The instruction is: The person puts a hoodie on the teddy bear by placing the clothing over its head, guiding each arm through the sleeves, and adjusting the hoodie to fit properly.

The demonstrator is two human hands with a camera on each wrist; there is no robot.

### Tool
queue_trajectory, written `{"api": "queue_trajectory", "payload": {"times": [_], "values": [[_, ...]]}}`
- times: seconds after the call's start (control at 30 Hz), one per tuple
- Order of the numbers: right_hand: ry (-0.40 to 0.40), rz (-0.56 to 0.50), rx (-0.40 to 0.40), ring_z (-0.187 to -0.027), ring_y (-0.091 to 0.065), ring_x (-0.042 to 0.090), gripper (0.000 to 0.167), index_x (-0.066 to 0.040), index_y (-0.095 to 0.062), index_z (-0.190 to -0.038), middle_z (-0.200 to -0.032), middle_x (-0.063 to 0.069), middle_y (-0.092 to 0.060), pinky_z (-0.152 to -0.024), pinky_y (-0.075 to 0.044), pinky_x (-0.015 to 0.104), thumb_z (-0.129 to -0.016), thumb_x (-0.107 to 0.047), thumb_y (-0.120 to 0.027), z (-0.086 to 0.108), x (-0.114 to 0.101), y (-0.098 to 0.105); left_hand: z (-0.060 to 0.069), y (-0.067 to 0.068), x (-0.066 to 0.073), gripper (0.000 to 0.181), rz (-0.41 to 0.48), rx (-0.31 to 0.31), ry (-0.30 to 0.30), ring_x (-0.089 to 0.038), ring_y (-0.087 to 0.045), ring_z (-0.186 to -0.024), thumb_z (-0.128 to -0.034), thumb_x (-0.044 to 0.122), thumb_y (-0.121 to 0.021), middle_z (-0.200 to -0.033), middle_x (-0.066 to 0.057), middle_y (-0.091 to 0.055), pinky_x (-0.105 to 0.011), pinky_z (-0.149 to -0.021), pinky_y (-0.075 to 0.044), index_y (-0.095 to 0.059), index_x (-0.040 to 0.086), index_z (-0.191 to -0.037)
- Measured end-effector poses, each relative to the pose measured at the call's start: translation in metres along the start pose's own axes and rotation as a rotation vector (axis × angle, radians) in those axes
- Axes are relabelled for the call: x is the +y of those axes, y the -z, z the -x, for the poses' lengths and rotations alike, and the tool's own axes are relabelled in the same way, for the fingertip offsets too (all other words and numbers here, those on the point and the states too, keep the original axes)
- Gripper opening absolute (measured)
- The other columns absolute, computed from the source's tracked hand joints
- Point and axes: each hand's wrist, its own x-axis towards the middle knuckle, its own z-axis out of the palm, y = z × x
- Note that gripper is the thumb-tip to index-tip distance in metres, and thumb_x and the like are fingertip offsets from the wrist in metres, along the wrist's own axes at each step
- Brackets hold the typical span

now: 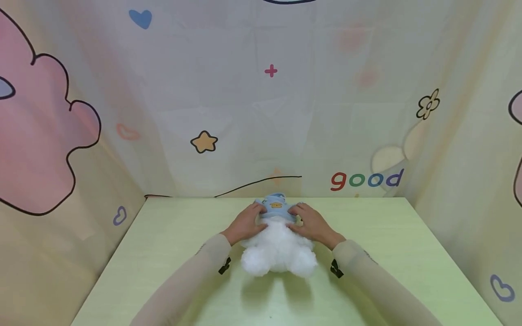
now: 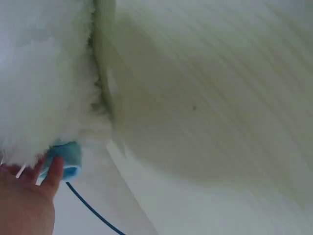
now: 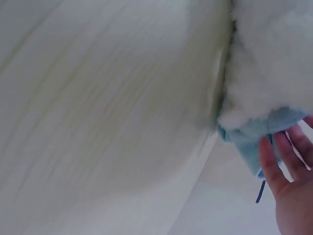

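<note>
A white fluffy plush toy (image 1: pixel 278 246) sits on the table, with two rounded lumps towards me. Around its far end is a small light-blue garment (image 1: pixel 276 209) bearing a yellow-orange picture. At the garment's left side my left hand (image 1: pixel 244 224) grips the cloth, its thumb against the white fur. My right hand (image 1: pixel 314 225) holds the opposite side the same way. The left wrist view shows fingertips at a blue cuff (image 2: pixel 72 155). In the right wrist view, fingers lie against the blue cloth (image 3: pixel 249 144) below the fur. I cannot see the toy's face.
The pale green table (image 1: pixel 183 226) ends at a printed curtain (image 1: pixel 244 99) behind the toy. Curtains also hang along the left and right sides. Both forearms, in light sleeves, reach in from the near edge with dark straps at the wrists.
</note>
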Motion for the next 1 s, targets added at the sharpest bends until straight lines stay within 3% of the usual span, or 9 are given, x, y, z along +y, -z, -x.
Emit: {"api": "queue_trajectory", "payload": {"times": [0.17,0.3,0.4,0.53,0.6,0.67,0.87,1.0], "values": [[0.053,0.060,0.022,-0.082,-0.054,0.012,0.020,-0.013,-0.060,-0.095,-0.090,-0.002,-0.061,-0.075,-0.049,0.032,-0.087,-0.023,-0.075,-0.006,-0.004,-0.004,-0.001,-0.002,0.004,0.015,-0.067,0.024,-0.064,-0.016,-0.055,-0.094,-0.0923,0.015,-0.068,-0.102,-0.001,-0.060,-0.034,-0.087,-0.047,-0.057,0.011,-0.102],[0.106,0.121,0.048,-0.067,-0.042,0.010,0.025,-0.016,-0.051,-0.082,-0.071,-0.005,-0.048,-0.063,-0.037,0.026,-0.083,-0.013,-0.076,-0.006,-0.007,-0.006,-0.002,-0.004,0.008,0.014,-0.132,0.038,-0.095,-0.016,-0.052,-0.083,-0.0925,0.012,-0.067,-0.091,-0.001,-0.059,-0.032,-0.077,-0.044,-0.052,0.013,-0.093],[0.191,0.218,0.062,-0.062,-0.039,0.011,0.029,-0.015,-0.048,-0.078,-0.067,-0.005,-0.044,-0.058,-0.033,0.024,-0.080,-0.009,-0.076,-0.006,-0.010,-0.007,-0.001,-0.006,0.009,0.013,-0.275,0.047,-0.122,-0.017,-0.055,-0.080,-0.0916,0.012,-0.067,-0.090,0.000,-0.060,-0.031,-0.071,-0.046,-0.054,0.015,-0.091],[0.293,0.393,0.071,-0.062,-0.048,0.013,0.026,-0.017,-0.051,-0.078,-0.072,-0.005,-0.052,-0.056,-0.040,0.026,-0.079,-0.012,-0.077,-0.005,-0.013,-0.009,0.001,-0.010,0.008,0.010,-0.520,0.069,-0.230,-0.015,-0.059,-0.080,-0.0891,0.013,-0.068,-0.091,0.004,-0.060,-0.029,-0.063,-0.050,-0.061,0.021,-0.091],[0.296,0.419,0.062,-0.065,-0.051,0.014,0.024,-0.018,-0.052,-0.077,-0.075,-0.005,-0.054,-0.057,-0.042,0.027,-0.081,-0.013,-0.075,-0.004,-0.013,-0.009,0.002,-0.012,0.006,0.010,-0.567,0.083,-0.270,-0.015,-0.059,-0.082,-0.0892,0.013,-0.067,-0.091,0.004,-0.059,-0.029,-0.063,-0.050,-0.063,0.022,-0.090],[0.239,0.362,0.040,-0.067,-0.051,0.015,0.024,-0.016,-0.051,-0.078,-0.076,-0.004,-0.054,-0.059,-0.042,0.028,-0.082,-0.013,-0.074,-0.003,-0.013,-0.009,0.004,-0.013,0.002,0.007,-0.529,0.085,-0.258,-0.015,-0.059,-0.085,-0.0911,0.015,-0.067,-0.093,0.003,-0.059,-0.028,-0.067,-0.051,-0.061,0.020,-0.091],[-0.033,0.035,-0.023,-0.088,-0.061,0.016,0.017,-0.012,-0.060,-0.099,-0.096,0.000,-0.065,-0.080,-0.053,0.035,-0.086,-0.015,-0.070,0.003,-0.005,-0.005,0.011,-0.008,-0.010,0.015,-0.094,0.054,-0.010,-0.017,-0.061,-0.102,-0.0925,0.018,-0.064,-0.107,-0.001,-0.064,-0.034,-0.089,-0.051,-0.060,0.012,-0.106],[-0.060,-0.053,-0.033,-0.099,-0.064,0.026,0.020,-0.008,-0.065,-0.104,-0.105,0.007,-0.067,-0.085,-0.055,0.042,-0.084,-0.008,-0.068,0.002,0.001,0.001,0.010,-0.001,-0.016,0.022,0.067,0.029,0.055,-0.024,-0.059,-0.113,-0.0893,0.006,-0.062,-0.116,-0.007,-0.062,-0.040,-0.097,-0.049,-0.061,0.008,-0.111]]}}
